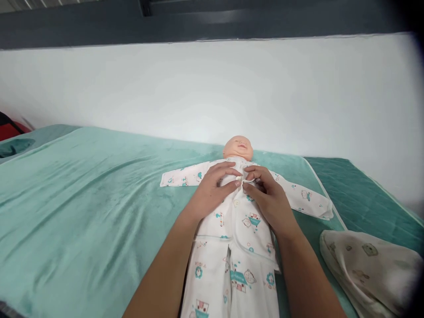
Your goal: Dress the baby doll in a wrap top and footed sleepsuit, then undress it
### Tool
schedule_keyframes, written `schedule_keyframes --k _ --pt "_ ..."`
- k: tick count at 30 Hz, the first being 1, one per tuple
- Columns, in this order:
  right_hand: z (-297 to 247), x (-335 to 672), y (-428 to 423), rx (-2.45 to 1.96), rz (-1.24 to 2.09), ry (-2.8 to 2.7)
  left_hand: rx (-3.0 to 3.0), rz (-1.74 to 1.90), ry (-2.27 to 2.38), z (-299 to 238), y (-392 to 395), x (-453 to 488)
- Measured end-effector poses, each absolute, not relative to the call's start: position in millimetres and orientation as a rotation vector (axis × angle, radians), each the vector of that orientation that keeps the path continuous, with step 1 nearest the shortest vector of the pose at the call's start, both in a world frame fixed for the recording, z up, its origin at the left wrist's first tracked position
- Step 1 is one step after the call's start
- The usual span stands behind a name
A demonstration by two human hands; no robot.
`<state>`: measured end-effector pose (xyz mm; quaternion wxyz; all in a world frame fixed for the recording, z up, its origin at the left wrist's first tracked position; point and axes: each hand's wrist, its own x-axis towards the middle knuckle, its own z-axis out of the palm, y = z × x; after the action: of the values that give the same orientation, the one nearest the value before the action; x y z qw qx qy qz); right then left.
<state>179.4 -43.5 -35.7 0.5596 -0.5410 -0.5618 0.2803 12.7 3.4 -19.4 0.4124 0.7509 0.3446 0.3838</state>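
Note:
A baby doll [238,147] lies on its back on a green blanket [82,198], head toward the wall. It wears a white printed suit [232,247] with the sleeves spread out to both sides. My left hand [212,189] rests on the doll's chest, fingers pinching the left edge of the suit's front near the collar. My right hand [266,196] pinches the opposite edge. The fingertips of both hands meet at a small fastening on the chest.
A folded pale printed cloth [371,269] lies at the lower right on the blanket. A white wall [212,88] runs right behind the doll's head. A darker green mat [361,194] shows at the right, a red object [9,128] at the far left.

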Motion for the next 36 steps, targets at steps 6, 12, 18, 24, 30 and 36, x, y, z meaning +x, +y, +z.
schedule_keyframes --k 6,12,18,24,30,36 --pt "-37.0 181.3 -46.6 -1.111 0.768 -1.121 1.994 0.698 0.715 -9.1 6.7 -7.4" --pt "-32.6 175.0 -49.6 -1.146 0.788 -1.104 2.114 0.522 0.616 -0.7 5.7 -19.1" --pt "-23.4 181.0 -61.5 -1.394 0.734 -1.467 2.118 0.546 0.645 -1.9 5.3 -17.2" --pt "-22.2 191.2 -67.1 -1.383 0.852 -1.605 2.097 0.572 0.578 -3.2 7.5 -20.3" --pt "-26.7 193.2 -64.9 -1.393 0.892 -1.566 2.08 0.58 0.565 -3.6 8.4 -20.6" --pt "-23.8 191.1 -66.2 -1.356 0.91 -1.546 2.134 0.579 0.571 -3.6 7.3 -18.9"
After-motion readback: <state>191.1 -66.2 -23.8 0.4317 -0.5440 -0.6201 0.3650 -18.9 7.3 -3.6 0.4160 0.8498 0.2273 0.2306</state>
